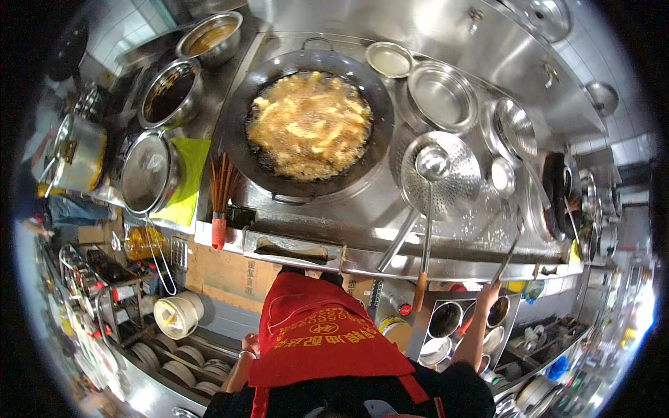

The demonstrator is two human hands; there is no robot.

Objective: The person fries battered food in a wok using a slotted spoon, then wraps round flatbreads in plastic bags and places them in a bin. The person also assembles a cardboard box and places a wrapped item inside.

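Observation:
A large black wok (379, 117) stands on the steel stove, with pale golden pieces of food (311, 125) bubbling in dark oil. My right hand (490, 292), at the counter's front edge on the right, is closed around the handle of a long metal utensil (508, 258); its far end lies over the counter. My left hand (251, 343) hangs low beside the red apron (319, 334); whether it holds anything cannot be told. Right of the wok, a steel ladle (433, 162) with a wooden handle end rests on a large perforated skimmer (460, 188).
Left of the wok are a bamboo wok brush (221, 183), a bowl of dark liquid (196, 102) and a fine-mesh strainer (145, 172). Steel bowls (443, 96) stand on the right. A white bucket (179, 313) is low on the left. Another person's jeans (86, 210) show far left.

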